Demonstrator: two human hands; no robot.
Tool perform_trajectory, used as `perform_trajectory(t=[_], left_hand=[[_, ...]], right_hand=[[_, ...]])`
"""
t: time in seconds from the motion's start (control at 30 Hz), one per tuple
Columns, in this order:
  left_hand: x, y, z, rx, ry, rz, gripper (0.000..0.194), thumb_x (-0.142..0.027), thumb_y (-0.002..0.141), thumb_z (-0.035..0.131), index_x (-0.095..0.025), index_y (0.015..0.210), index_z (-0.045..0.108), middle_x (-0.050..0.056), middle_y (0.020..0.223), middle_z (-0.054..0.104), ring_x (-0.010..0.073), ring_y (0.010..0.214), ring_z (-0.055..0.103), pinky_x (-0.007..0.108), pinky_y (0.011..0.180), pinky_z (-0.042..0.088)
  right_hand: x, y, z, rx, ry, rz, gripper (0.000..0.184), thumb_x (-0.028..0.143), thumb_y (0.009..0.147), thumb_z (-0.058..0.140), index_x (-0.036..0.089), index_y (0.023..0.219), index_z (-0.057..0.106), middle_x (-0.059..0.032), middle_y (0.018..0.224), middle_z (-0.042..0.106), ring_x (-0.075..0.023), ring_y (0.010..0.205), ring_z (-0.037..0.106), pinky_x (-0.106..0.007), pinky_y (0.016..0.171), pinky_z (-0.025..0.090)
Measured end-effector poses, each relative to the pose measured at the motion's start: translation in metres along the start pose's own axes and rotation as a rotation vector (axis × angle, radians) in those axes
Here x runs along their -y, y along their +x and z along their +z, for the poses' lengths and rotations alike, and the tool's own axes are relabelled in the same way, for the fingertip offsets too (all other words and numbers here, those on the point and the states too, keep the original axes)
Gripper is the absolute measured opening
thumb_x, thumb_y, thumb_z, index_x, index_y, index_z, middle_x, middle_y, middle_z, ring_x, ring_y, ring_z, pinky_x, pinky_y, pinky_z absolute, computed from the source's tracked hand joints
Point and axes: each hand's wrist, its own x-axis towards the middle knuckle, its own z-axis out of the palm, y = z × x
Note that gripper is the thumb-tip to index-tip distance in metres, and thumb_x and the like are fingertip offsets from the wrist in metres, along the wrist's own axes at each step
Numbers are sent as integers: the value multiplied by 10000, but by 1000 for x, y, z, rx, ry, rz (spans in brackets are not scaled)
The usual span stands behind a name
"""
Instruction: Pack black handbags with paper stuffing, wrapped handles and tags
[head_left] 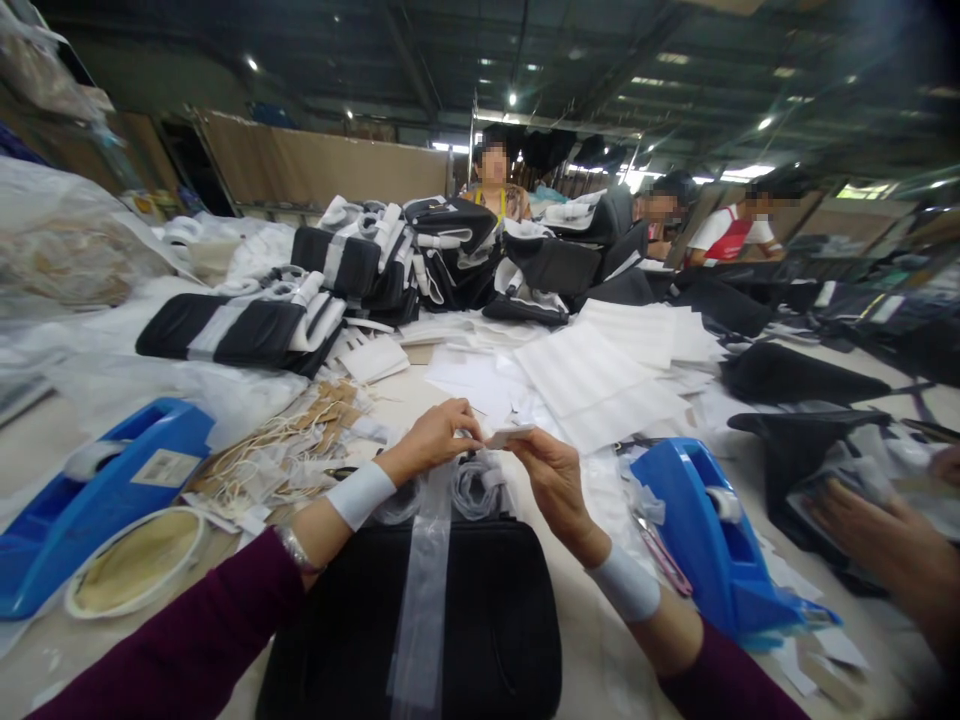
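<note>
In the middle of the head view, my right hand [551,480] pinches a small white card [511,435] between thumb and fingers. Close beside it, my left hand [439,437] has its fingertips pressed together near the card's left end; whatever lies between them is too small to make out. Below both hands lies a flat black padded case [495,600]. A strip of clear tape [422,610] runs down the case's front. Coils in clear plastic [478,485] sit at its far edge, partly hidden by my hands.
Blue tape dispensers [161,455] [697,540] flank the case. Left lie a round shallow dish [139,562] and tangled stringed tags [255,460]. White foam sheets [592,365] and stacked black cases [337,262] fill the back. A co-worker's hand [862,520] handles black material at right.
</note>
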Motion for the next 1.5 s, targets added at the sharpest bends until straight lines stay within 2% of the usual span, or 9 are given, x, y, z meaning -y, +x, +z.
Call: perform_trajectory(t=[0.3, 0.43, 0.53, 0.67, 0.77, 0.83, 0.97, 1.2, 1.5], left_hand=[[10, 6, 15, 64, 96, -38, 101, -109, 716, 671, -174, 777, 720, 47, 896, 673, 213, 881, 624, 296, 829, 475], [-1, -16, -17, -32, 131, -46, 372, -150, 758, 618, -149, 1128, 650, 126, 1211, 613, 261, 1156, 549, 400, 1036, 411], [-11, -67, -53, -220, 117, -171, 414, -287, 845, 520, -126, 1221, 581, 148, 1247, 590, 275, 1200, 527, 472, 1075, 384], [-21, -168, -76, -360, -100, -621, 565, -560, 809, 542, -166, 1212, 586, 128, 1200, 641, 294, 1053, 635, 469, 955, 505], [-30, -226, -65, -376, -286, -857, 627, -644, 695, 633, -182, 1120, 651, 126, 1145, 686, 325, 1069, 640, 454, 952, 520], [-36, -242, -54, -363, -439, -924, 613, -639, 646, 690, -197, 1070, 686, 112, 1123, 707, 332, 1084, 640, 431, 953, 527], [-42, -235, -42, -280, -739, -943, 561, -567, 635, 761, -218, 1070, 708, 75, 1113, 725, 326, 1118, 630, 416, 974, 516], [-40, -212, -43, -115, -1023, -888, 560, -454, 684, 786, -183, 1159, 669, 70, 1180, 699, 309, 1162, 602, 423, 1060, 430], [-39, -212, -37, -142, -1431, -821, 450, -286, 694, 807, -132, 1102, 696, 121, 1104, 721, 276, 1025, 668, 380, 972, 484]], right_hand=[[5, 33, 11, 1, -117, -36, 156, 287, 837, 573, 180, 755, 652, 25, 725, 626, -136, 712, 565, -245, 701, 441], [-8, 86, 22, -21, -105, 238, 174, 294, 819, 519, 169, 803, 638, -15, 782, 664, -162, 752, 640, -280, 728, 509], [-19, 108, 14, -52, -160, 360, 123, 228, 741, 562, 152, 787, 647, -63, 845, 676, -193, 777, 649, -324, 722, 527], [-22, 61, -7, -28, -185, 482, 259, 257, 690, 634, 142, 919, 671, -135, 1069, 666, -243, 891, 650, -383, 752, 543], [-10, -7, -26, 98, -110, 664, 548, 465, 746, 652, 134, 1181, 611, -171, 1203, 618, -270, 1010, 643, -389, 806, 548], [4, -45, -37, 164, -59, 834, 746, 568, 753, 659, 130, 1337, 503, -186, 1275, 578, -285, 1119, 601, -380, 870, 528], [32, -78, -43, 246, 55, 1016, 941, 656, 753, 650, 126, 1464, 336, -195, 1346, 534, -297, 1201, 550, -379, 917, 497], [45, -67, -22, 510, 226, 1003, 550, 560, 810, 656, 187, 1213, 637, -114, 1205, 662, -269, 1153, 593, -358, 922, 470], [39, -64, -16, 488, 385, 1064, 511, 476, 794, 702, 102, 1142, 683, -157, 1069, 717, -292, 999, 679, -408, 977, 471]])
